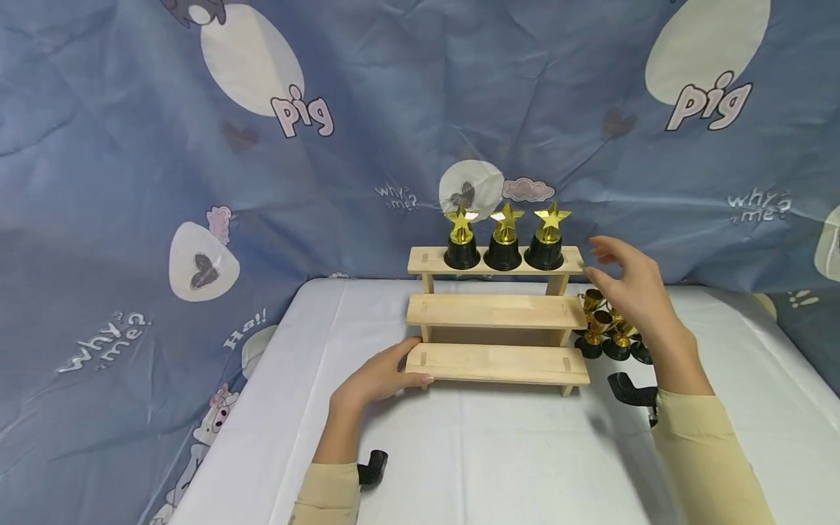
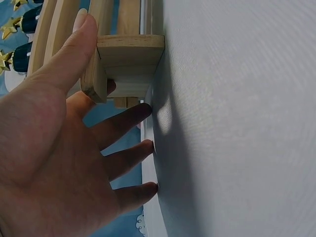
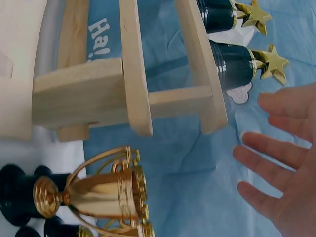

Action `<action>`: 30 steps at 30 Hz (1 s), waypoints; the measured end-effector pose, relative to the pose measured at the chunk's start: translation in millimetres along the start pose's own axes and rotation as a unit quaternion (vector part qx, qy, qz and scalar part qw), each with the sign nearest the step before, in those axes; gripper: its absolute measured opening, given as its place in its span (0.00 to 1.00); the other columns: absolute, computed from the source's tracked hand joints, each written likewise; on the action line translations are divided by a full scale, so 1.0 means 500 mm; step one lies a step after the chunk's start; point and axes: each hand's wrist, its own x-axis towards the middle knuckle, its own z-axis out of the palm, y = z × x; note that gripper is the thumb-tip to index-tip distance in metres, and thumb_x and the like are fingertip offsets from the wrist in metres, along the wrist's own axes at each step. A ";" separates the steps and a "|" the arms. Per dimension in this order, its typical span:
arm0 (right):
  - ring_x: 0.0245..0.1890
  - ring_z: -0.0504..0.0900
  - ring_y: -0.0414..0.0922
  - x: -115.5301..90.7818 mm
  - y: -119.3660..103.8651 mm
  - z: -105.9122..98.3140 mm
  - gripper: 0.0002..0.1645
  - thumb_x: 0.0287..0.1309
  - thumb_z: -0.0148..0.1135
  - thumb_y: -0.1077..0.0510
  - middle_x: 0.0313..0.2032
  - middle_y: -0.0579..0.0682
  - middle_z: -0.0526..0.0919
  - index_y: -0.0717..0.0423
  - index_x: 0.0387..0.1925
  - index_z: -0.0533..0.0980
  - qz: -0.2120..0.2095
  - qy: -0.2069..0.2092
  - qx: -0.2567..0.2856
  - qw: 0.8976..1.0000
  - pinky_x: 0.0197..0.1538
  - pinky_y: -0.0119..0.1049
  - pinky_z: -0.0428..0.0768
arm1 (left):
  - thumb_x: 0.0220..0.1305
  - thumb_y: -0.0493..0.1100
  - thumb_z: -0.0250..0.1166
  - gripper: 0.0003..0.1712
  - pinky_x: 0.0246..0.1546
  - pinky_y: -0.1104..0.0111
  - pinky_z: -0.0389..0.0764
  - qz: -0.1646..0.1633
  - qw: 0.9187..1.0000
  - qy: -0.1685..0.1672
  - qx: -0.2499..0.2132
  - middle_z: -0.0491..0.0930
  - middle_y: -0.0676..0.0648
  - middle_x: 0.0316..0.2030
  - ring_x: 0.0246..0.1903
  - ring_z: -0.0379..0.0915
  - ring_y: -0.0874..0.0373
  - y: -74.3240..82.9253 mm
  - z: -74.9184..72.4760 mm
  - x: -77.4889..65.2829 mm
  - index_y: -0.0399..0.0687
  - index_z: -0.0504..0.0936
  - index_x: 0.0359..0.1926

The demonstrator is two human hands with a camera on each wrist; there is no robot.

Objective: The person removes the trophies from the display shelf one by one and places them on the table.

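A three-tier wooden display shelf [image 1: 496,311] stands on the table. Three star trophies [image 1: 504,240], gold stars on black bases, are lined up on its top tier. At the left end of the bottom tier my left hand [image 1: 380,374] grips the board [image 2: 94,81], thumb over the front edge and index finger behind; the other fingers spread down by the tabletop. My right hand [image 1: 633,286] hovers just right of the top tier, fingers loosely bent and holding nothing. In the right wrist view its fingers [image 3: 269,173] are apart from the nearest star trophy [image 3: 234,65].
Several gold cup trophies [image 1: 593,332] with black bases stand close together on the table right of the shelf, partly behind my right forearm. White cloth [image 1: 459,452] covers the table. A blue printed curtain [image 1: 367,146] hangs right behind the shelf.
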 end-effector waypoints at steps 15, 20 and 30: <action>0.62 0.74 0.60 0.065 -0.042 0.023 0.37 0.66 0.62 0.50 0.64 0.58 0.74 0.40 0.74 0.62 -0.017 -0.012 0.036 0.999 0.63 0.63 0.69 | 0.53 0.69 0.70 0.51 0.70 0.44 0.63 -0.004 1.000 0.008 -0.006 0.66 0.49 0.72 0.73 0.60 0.46 -0.004 0.002 -0.005 0.66 0.61 0.75; 0.64 0.73 0.60 0.082 -0.048 0.026 0.38 0.65 0.63 0.52 0.66 0.58 0.72 0.39 0.74 0.61 -0.031 0.001 0.061 0.998 0.67 0.60 0.67 | 0.53 0.69 0.70 0.51 0.70 0.44 0.63 -0.002 1.000 0.006 -0.007 0.66 0.49 0.72 0.73 0.60 0.46 0.000 0.001 -0.004 0.65 0.61 0.75; 0.61 0.73 0.60 0.099 -0.065 0.041 0.39 0.65 0.61 0.61 0.69 0.55 0.68 0.41 0.75 0.61 -0.087 0.040 0.046 0.994 0.63 0.60 0.69 | 0.54 0.68 0.70 0.50 0.70 0.43 0.63 0.000 1.000 0.002 -0.004 0.66 0.48 0.72 0.73 0.60 0.45 0.004 0.003 -0.001 0.65 0.61 0.75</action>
